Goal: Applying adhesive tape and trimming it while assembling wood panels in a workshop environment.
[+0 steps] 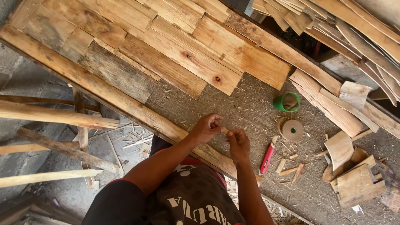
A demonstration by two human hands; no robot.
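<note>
I have both hands pinched on one small wood sliver (225, 131), my left hand (207, 127) and right hand (238, 143) each closing their fingers on an end just above the tabletop (250, 108) near its front edge. It looks light, stiff and easily snapped, so I judge the ends the safest hold. Open room lies ahead, with a red utility knife (267, 155) and tape rolls (290, 129) just right.

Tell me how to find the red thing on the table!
Start at the big dusty workbench covered in wood scraps. Just beside the person's right hand lies the red utility knife, below a flat roll of brown tape. It is the only red, slim thing among all the pale wood bits.
</note>
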